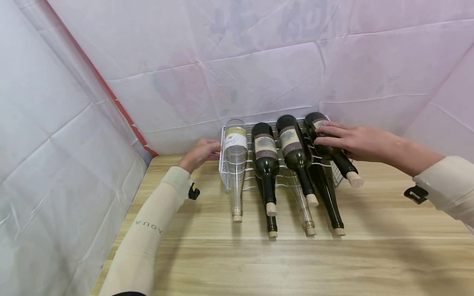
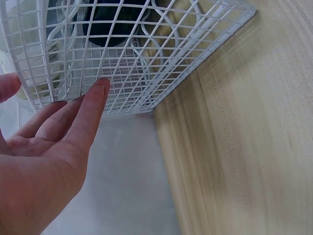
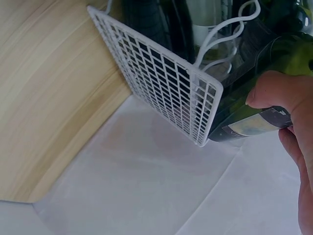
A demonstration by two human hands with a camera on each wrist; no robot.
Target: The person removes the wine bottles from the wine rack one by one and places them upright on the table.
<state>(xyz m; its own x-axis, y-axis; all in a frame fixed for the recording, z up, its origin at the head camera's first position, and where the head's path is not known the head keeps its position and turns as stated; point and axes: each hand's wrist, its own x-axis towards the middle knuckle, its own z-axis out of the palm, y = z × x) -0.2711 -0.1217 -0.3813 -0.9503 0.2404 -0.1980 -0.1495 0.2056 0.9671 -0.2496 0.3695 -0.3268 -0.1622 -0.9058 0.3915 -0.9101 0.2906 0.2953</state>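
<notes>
Right of centre in the head view, the right hand (image 1: 349, 140) had thumb and fingers curled round a dark bottle (image 1: 333, 155), which slanted toward the lower right at the right end of the white wire rack (image 1: 224, 174). The left hand (image 1: 201, 153), fingers nearly straight, touched the rack's left side. Released at that slant, the bottle could have rolled off or knocked the neighbouring bottle (image 1: 290, 142) loose.

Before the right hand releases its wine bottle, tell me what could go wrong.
The dark wine bottle in the right hand sits askew beside another corked bottle, so it might roll or knock that one if released now. The left hand against the white wire rack might jolt it and shift the clear labelled bottle.
</notes>
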